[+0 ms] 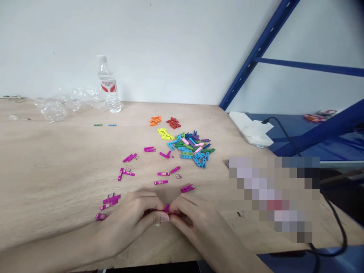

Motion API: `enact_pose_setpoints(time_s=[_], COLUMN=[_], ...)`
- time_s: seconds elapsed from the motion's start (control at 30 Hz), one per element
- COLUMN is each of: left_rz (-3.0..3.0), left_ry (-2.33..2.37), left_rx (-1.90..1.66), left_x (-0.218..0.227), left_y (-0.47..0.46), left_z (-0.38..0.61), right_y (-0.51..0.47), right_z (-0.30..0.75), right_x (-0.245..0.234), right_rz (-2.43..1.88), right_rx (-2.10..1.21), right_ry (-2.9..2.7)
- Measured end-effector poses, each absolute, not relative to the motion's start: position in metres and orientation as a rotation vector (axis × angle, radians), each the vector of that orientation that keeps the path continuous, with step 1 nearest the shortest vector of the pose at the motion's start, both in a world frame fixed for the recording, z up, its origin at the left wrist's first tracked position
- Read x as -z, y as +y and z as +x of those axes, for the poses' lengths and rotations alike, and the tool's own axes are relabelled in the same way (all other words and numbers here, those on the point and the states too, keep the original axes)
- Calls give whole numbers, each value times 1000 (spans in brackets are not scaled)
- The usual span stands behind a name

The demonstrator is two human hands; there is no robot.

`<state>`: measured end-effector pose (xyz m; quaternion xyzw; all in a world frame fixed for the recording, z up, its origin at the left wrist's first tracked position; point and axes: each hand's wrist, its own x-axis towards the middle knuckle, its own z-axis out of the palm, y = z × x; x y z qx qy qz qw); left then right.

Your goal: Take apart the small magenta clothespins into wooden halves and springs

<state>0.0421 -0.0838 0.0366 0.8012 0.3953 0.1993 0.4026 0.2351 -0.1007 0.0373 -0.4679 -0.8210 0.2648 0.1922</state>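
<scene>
Near the table's front edge my left hand (145,212) and my right hand (192,216) meet, both with fingers pinched on a small magenta clothespin (167,207). Most of that clothespin is hidden by my fingertips. Just beyond my right hand lies another magenta clothespin (187,188), which looks whole. Magenta clothespin halves with metal springs are spread about the table, such as a half (161,182) above my hands and a loose spring (178,176). More magenta pieces (109,204) lie beside my left wrist.
Mixed blue, green, purple and pink clothespins (193,146) form a pile, near yellow (165,134), orange (155,121) and red (173,122) groups. Behind are a water bottle (109,87) and clear plastic bags (68,104). A white device (251,129) and a blurred-out object (273,197) lie right.
</scene>
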Motion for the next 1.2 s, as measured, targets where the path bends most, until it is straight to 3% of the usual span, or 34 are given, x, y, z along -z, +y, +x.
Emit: enact_pose_setpoints(time_s=[0.67,0.87,1.2], left_rz=[2021,1962,1979], left_ry=[978,1058,1269], left_rx=[-434,-492,-564], left_x=[-38,-34,-42], left_y=[-83,-82,-69], left_z=[40,37,30], right_y=[-109,-94,-93], right_z=[253,280,298], right_x=[-28,-46,-36], right_rz=[-1355,-1475,-1469], right_rx=[-749,-558,-364], right_ry=[-2084,-2140,-2151])
